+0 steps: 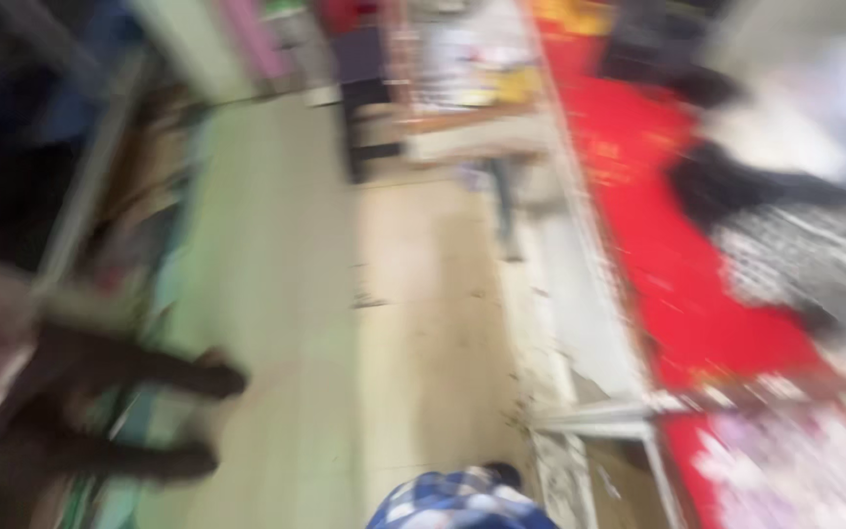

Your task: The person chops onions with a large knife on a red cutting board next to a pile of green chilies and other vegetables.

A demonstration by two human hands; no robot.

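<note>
Pale floor (276,294) just beside blurred left hand's (80,411) spread fingers (198,377).

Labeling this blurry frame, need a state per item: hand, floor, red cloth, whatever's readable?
left hand: at the lower left, fingers spread, holding nothing that shows; too blurred to be sure.
right hand: not in view.
tiled floor: pale, with dark specks near the counter edge.
red cloth: spread flat over the counter at right.
black-and-white fabric: lying crumpled on the red cloth.
blue checked garment: at the bottom edge, partly cut off.
</note>
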